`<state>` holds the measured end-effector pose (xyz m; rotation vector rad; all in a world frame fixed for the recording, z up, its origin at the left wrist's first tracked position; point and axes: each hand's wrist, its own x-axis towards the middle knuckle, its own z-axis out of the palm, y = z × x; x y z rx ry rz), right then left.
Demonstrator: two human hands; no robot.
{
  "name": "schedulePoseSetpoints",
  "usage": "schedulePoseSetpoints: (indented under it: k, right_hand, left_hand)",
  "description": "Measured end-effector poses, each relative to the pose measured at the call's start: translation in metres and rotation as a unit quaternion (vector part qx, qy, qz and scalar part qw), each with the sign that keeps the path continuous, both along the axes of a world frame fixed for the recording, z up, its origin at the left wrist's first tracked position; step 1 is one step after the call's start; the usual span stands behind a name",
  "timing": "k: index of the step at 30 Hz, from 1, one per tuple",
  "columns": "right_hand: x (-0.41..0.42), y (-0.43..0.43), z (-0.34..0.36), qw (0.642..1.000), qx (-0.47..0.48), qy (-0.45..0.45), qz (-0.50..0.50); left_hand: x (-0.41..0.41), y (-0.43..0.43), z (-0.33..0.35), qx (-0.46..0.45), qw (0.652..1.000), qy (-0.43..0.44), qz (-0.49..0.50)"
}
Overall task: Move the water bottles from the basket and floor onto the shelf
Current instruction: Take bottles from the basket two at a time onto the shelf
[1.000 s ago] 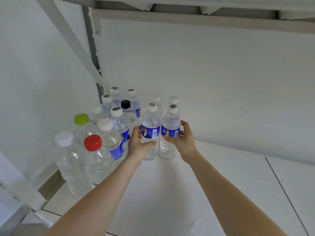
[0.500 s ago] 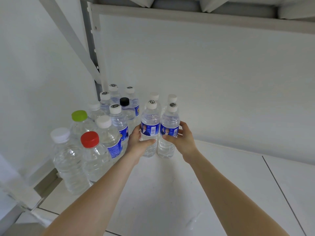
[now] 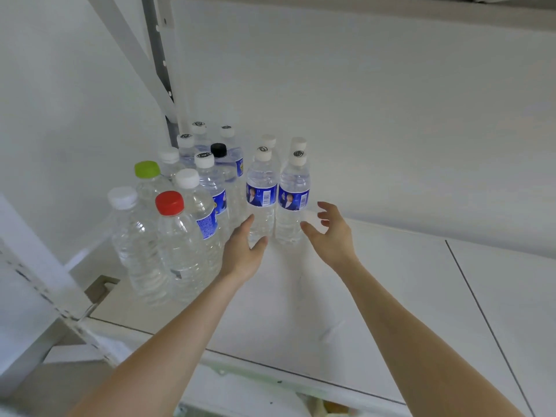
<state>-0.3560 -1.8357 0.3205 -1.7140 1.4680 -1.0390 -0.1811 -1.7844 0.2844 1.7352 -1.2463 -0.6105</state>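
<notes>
Two small blue-labelled water bottles stand upright side by side on the white shelf (image 3: 301,296): the left bottle (image 3: 261,194) and the right bottle (image 3: 293,197). My left hand (image 3: 242,248) is just in front of the left bottle, fingers spread and holding nothing. My right hand (image 3: 332,233) hovers to the right of the right bottle, fingers apart, also empty. Several more bottles stand in a cluster to the left, among them a red-capped bottle (image 3: 177,245), a green-capped bottle (image 3: 147,179) and a black-capped bottle (image 3: 224,164).
The shelf's white back wall (image 3: 391,130) rises behind the bottles. A grey upright post (image 3: 159,70) and a slanted brace (image 3: 126,40) stand at the back left. The shelf board extends to the right, with a seam (image 3: 481,311) across it.
Both hands have let go of the two blue-labelled bottles and drawn back slightly; the bottles now stand on the shelf on their own.
</notes>
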Motion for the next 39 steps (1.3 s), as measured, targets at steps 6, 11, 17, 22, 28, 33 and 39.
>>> schedulePoseSetpoints:
  k: [6,11,17,22,28,33,39]
  right_hand:
    - [-0.027,0.053,-0.020,0.966,-0.071,0.249,-0.018]
    - [-0.044,0.107,-0.043,0.934,-0.113,0.338,-0.026]
    - [-0.059,0.172,-0.059,0.903,-0.149,0.403,-0.019]
    - [-0.066,0.226,-0.078,0.885,-0.167,0.433,-0.033]
    - [-0.071,0.307,-0.111,0.878,-0.172,0.443,-0.056]
    - [-0.072,0.382,-0.153,0.883,-0.134,0.448,-0.050]
    - [-0.072,0.457,-0.219,0.882,-0.040,0.470,-0.020]
  left_hand:
    - [-0.011,0.054,-0.018,0.010,0.979,-0.197,-0.054]
    - [-0.018,0.103,-0.035,0.048,0.933,-0.352,-0.057]
    - [-0.029,0.168,-0.051,0.052,0.913,-0.399,-0.062]
    - [-0.045,0.223,-0.067,0.047,0.902,-0.421,-0.084]
    - [-0.053,0.295,-0.098,0.043,0.883,-0.451,-0.122]
    - [-0.047,0.364,-0.132,0.072,0.874,-0.452,-0.162]
    - [-0.042,0.431,-0.186,0.155,0.857,-0.456,-0.183]
